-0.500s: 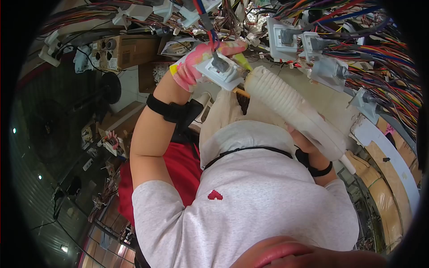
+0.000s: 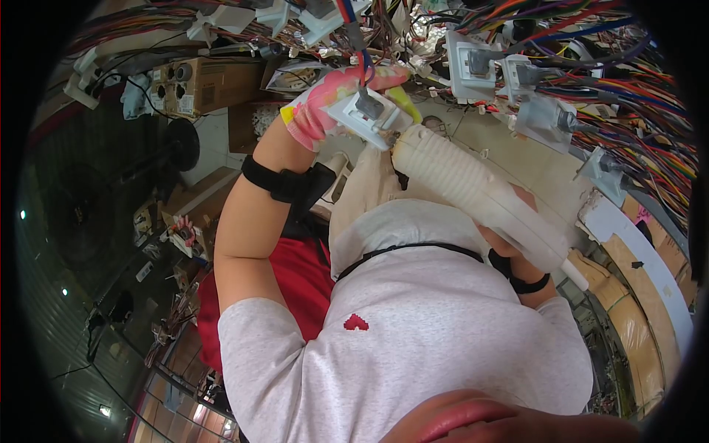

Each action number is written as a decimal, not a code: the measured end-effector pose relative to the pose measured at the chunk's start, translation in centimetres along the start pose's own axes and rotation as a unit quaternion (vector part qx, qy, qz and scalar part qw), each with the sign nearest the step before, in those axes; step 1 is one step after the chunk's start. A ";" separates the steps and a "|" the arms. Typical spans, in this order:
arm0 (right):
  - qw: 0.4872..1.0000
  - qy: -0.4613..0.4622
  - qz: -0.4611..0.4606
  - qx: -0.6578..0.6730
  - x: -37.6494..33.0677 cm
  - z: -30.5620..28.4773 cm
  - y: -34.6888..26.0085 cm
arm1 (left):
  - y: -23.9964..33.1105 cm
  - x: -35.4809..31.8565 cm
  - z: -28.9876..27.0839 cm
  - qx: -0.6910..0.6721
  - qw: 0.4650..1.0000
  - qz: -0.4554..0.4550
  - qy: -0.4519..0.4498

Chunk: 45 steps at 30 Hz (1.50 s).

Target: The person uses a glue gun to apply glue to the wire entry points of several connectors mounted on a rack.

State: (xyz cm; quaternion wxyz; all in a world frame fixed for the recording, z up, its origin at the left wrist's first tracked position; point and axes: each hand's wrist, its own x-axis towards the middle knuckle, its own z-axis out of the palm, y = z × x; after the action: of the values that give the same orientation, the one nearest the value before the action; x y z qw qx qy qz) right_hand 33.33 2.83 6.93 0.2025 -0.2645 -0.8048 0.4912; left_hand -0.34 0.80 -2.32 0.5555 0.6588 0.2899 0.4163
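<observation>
My left hand point(image 2: 321, 111), in a pink and yellow patterned glove, holds up a white square plate with a grey connector block point(image 2: 369, 109). Blue and red wires run upward from the block. A large whitish glue gun point(image 2: 473, 177) with a ribbed barrel points at the plate, its front end against or very near the plate's lower right edge. A pale glue stick point(image 2: 574, 275) juts from its rear. My right hand point(image 2: 499, 238) is wrapped round the gun from beneath; the gun's body hides most of its fingers.
More white plates with grey connectors point(image 2: 473, 65) hang at the upper right among thick bundles of coloured wires point(image 2: 628, 103). A cardboard box point(image 2: 214, 85) stands at the upper left, with a dark fan point(image 2: 181, 145) below it. Cardboard pieces point(image 2: 620, 310) lean at the right.
The glue gun has shifted slightly left, its front end closer to the plate's edge. The left hand and plate have moved only a little.
</observation>
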 end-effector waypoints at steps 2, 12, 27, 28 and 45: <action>0.997 -0.033 0.053 0.041 0.3 -0.5 -0.4 | -0.1 -0.6 0.1 0.000 0.999 -0.044 0.017; 0.997 -0.027 0.071 0.006 0.2 -0.1 -0.7 | 0.3 -0.6 0.0 0.123 0.992 0.002 0.013; 0.997 -0.026 0.067 0.022 -0.2 -0.6 -0.2 | 1.4 -0.6 0.5 -0.034 0.984 -0.126 0.118; 0.997 -0.024 0.062 0.033 -0.1 -0.5 -0.2 | 1.7 -0.4 0.6 -0.017 0.985 -0.126 0.119; 0.999 -0.020 0.035 0.016 0.1 -0.7 0.0 | 0.8 -1.1 0.0 -0.058 0.992 -0.094 0.065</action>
State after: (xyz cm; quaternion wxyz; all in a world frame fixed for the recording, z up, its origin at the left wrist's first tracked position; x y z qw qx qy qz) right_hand 33.65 3.38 7.24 0.1736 -0.2793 -0.7912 0.5156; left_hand -0.89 -0.30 -1.82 0.6096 0.5668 0.3617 0.4199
